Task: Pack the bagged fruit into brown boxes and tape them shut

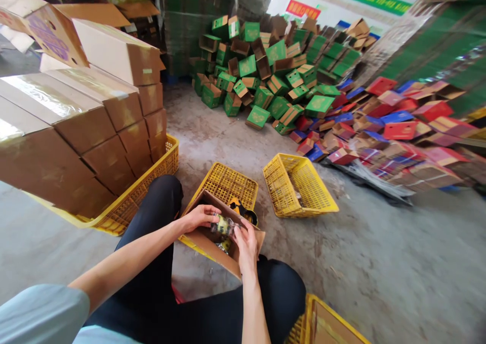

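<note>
A: How do the hands stand?

B: Both are partly curled, fingertips drawn in. The left hand (202, 217) has one end of a small, mottled yellow-green piece in clear, crinkly plastic wrap (223, 226), and the right hand (246, 238) has the other end.

A: Where is that wrapped piece?

B: At the mouth of an open brown cardboard box (208, 243), above a similar yellow-green wrapped piece (225, 245) inside. I can't tell whether the two touch.

A: Heavy?

B: Light, I'd judge, given fingertip holds. The wrap looks glossy, so probably slippery, and loose enough to tear. What's inside is too small to make out; I'd treat it as easily bruised.

A: Where to grip?

B: Around the firm body from both sides, not by loose film alone. The box walls look thin and bendable.

A: And beyond?

B: A black-and-orange tape dispenser (248, 216) sits just behind the box, by a yellow perforated plastic crate (232, 183).
</note>
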{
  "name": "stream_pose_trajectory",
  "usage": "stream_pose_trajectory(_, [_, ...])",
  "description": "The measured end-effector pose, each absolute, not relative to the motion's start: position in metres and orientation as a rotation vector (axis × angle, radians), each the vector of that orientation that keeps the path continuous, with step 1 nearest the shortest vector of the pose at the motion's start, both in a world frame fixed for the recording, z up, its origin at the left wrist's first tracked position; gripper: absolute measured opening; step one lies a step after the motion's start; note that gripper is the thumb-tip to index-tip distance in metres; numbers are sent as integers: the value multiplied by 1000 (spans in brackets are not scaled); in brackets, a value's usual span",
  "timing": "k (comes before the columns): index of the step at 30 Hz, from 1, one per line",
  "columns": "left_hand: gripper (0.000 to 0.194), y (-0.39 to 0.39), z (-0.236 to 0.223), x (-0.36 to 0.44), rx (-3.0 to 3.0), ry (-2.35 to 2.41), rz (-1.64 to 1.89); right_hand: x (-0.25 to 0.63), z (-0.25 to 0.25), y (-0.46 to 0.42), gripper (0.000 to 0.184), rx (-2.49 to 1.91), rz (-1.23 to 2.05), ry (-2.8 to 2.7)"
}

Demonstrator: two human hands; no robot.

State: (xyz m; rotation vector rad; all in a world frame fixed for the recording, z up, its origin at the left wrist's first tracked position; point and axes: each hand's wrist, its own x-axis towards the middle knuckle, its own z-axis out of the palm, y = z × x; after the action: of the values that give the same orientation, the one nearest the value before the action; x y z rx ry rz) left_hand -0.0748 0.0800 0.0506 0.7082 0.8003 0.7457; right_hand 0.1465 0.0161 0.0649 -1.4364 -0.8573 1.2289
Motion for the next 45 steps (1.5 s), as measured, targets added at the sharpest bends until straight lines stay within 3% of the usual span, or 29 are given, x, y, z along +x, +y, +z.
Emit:
stream_pose_trajectory(7, [61, 80, 46, -74, 696, 872, 744, 146, 73, 12, 45, -1491, 1164, -905])
stream_pose_trajectory(17, [56, 84, 48, -77, 757, 986, 754, 155, 73, 16, 47, -1407, 1151, -574])
stream_pose_trajectory(22, [65, 81, 51, -77, 776, 898, 704, 150, 77, 14, 45, -1385, 1202, -653])
stream_pose_trajectory(28, [53, 77, 54, -75, 784, 834, 669, 141, 81, 10, 42, -1348, 1250, -695])
stream_pose_trajectory(35, [58, 79, 60, -73, 854, 931, 763, 137, 82, 9, 54, -1327, 1541, -725])
stream_pose_trajectory(42, [56, 76, 62, -73, 786, 795, 650, 140, 78, 11, 51, -1340, 1494, -726])
stream_pose_trajectory(45, [71, 74, 61, -73, 734, 697, 626, 139, 78, 11, 52, -1342, 1493, -717])
